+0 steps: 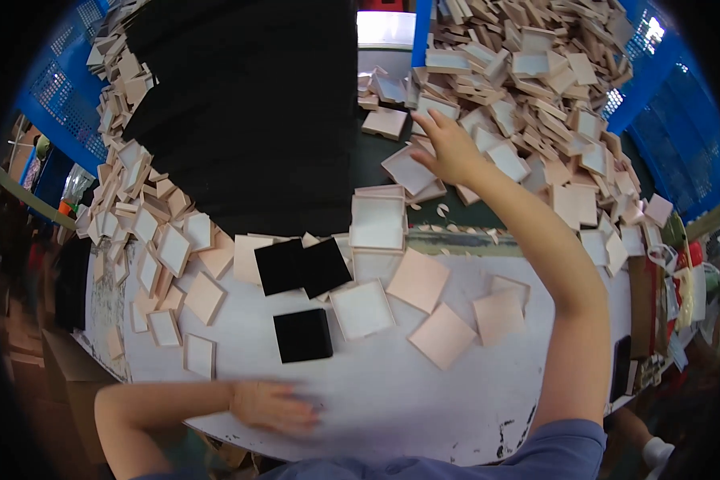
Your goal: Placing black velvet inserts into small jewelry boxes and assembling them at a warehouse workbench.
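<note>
My right hand [452,152] reaches out to the far right, fingers apart, over the edge of a heap of pale pink shallow box halves [528,64]. Its thumb is beside a box half with a white inside [409,170]; whether they touch I cannot tell. Low over the near left of the white table [360,400], my left hand [272,406] is smeared by motion, so its fingers do not read clearly. Beyond it lies a black square block [302,336]. Two more black square pieces [326,266] overlap on pink box parts, beside a white-lined box half [362,310].
A large black mass [248,112] fills the far middle left, with more box halves [168,248] along its left side. Blue perforated crates [684,136] stand at both sides. A short stack of box halves [378,222] sits mid-table; a dark phone-like slab [621,368] lies at the right edge.
</note>
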A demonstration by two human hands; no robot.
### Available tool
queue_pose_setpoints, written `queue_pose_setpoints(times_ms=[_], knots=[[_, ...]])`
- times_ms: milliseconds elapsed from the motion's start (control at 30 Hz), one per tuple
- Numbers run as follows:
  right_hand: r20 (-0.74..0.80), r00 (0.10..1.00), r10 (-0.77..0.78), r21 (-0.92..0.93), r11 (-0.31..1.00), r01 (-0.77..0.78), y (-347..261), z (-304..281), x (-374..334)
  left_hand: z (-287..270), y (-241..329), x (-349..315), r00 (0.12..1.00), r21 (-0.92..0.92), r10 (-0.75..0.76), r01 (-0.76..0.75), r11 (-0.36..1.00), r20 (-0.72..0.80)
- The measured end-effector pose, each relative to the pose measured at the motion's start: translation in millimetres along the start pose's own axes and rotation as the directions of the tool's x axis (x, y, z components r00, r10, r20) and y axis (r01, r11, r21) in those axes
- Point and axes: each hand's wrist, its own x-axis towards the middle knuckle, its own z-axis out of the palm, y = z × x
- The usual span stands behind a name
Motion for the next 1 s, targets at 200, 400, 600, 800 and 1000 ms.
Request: queue_pose_setpoints(times_ms=[200, 400, 600, 800, 1000], knots=[[0.053, 0.978, 0.200, -0.051, 0.979, -0.198, 3.5, 60.0, 128.6, 43.2, 29.2, -14.1, 0.993, -0.434, -0.116, 0.089, 0.896, -0.037], [0.209, 0.916, 0.342, -0.216, 0.930, -0.298, 19.0, 74.6, 165.9, 37.5, 28.4, -10.6, 0.999, -0.188, -0.035, 0.035, 0.981, 0.003], [0.378, 0.864, 0.333, -0.280, 0.930, -0.237, 1.6, 90.3, 203.5, 19.4, 1.1, -17.3, 0.991, 0.149, 0.007, 0.014, 0.989, -0.136], [0.501, 0.783, 0.367, -0.346, 0.915, -0.207, 62.9, 137.5, 244.2, -30.1, -75.5, -11.5, 0.988, 0.091, -0.052, 0.066, 0.994, -0.148], [0.561, 0.799, 0.215, -0.330, 0.944, -0.022, 15.8, 115.2, 237.0, 19.8, -33.2, -8.2, 0.971, -0.099, -0.181, 0.167, 0.981, -0.154]])
